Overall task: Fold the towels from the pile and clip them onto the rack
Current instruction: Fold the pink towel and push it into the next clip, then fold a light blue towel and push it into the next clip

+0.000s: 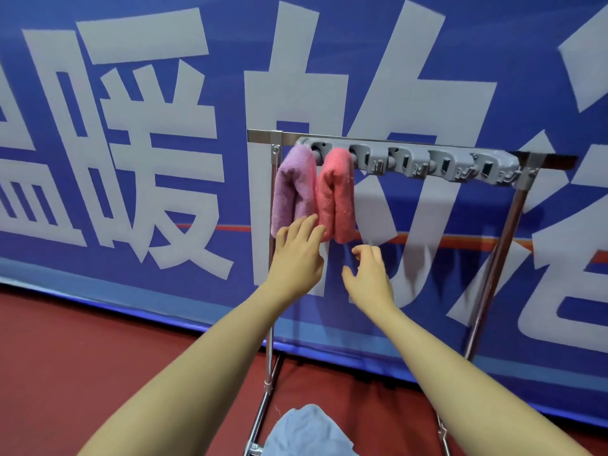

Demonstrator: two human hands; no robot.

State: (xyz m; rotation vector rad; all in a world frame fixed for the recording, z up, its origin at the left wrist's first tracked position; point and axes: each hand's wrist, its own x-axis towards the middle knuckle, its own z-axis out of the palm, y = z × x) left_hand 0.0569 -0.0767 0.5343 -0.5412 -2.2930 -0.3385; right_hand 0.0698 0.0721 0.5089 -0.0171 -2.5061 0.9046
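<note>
Rack: a metal rack (503, 245) stands before a blue banner (131, 143) on a red floor (82, 357); a grey clip bar (437, 162) runs along its top rail.
Clipped towels: a purple towel (291, 189) and a pink towel (335, 195), each folded, hang side by side from the two leftmost clips; the remaining clips appear vacant.
Left hand: the left hand (296, 255) has its fingers extended, the tips lying against the lower ends of the hanging towels; it grips nothing.
Right hand: the right hand (370, 271) hovers just below the pink towel, fingers loosely curved, holding nothing.
Pile: a light blue towel (306, 432) lies low at the frame's bottom edge, between the rack's legs; how many towels lie there cannot be told.
Handling: terry cloth, judged light, soft and limp; it will sag wherever unsupported and has no slip.
Hold: probably best pinched at two corners of one edge for folding, then gripped at the thick fold to press into a clip.
</note>
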